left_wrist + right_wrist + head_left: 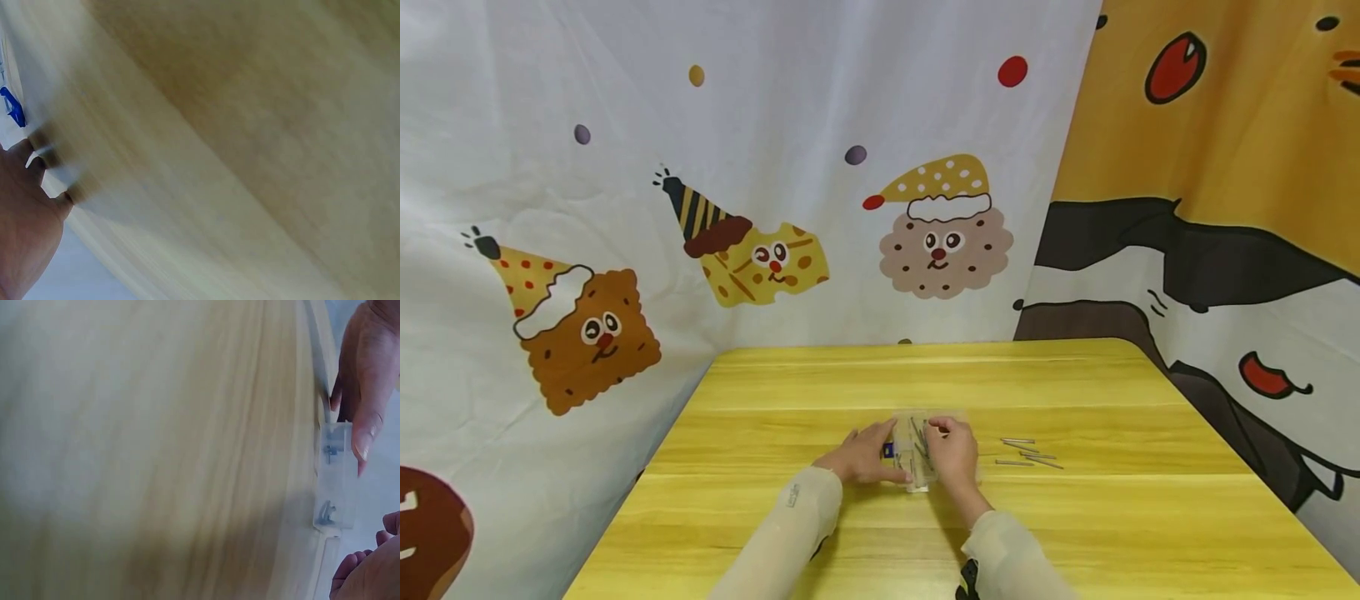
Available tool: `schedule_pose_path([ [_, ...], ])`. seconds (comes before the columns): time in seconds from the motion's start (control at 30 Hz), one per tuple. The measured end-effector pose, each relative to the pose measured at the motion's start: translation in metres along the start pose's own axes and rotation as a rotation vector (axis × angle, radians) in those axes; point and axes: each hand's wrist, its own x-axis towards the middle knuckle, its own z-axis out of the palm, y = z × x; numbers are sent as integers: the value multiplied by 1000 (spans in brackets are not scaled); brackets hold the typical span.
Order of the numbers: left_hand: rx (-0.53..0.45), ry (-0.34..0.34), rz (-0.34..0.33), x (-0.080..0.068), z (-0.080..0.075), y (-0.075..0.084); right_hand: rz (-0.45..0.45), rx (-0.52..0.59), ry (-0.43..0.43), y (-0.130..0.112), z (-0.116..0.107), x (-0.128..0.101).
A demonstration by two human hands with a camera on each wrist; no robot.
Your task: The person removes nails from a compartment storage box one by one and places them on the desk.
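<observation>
The box, a clear plastic one at mid-table, is gripped at its left side by the curled fingers of the left hand, while the right hand pinches at its contents from the right. Several thin metal pins are already held in the box, and judging by the four loose pins lying just right of it, the filling appears partly done.

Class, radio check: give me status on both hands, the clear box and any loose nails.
Left hand steadies clear box. Right hand at the box; grip unclear. Loose nails lie right, apart.
</observation>
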Motion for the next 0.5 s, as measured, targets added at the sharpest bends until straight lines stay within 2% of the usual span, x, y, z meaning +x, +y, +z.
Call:
schedule_pose_path([
  [0.37,-12,4,-1,1,1,-1,11,-70,37,8,13,-14],
  [0.5,-6,4,5,2,1,-1,-15,-96,64,10,17,-19],
])
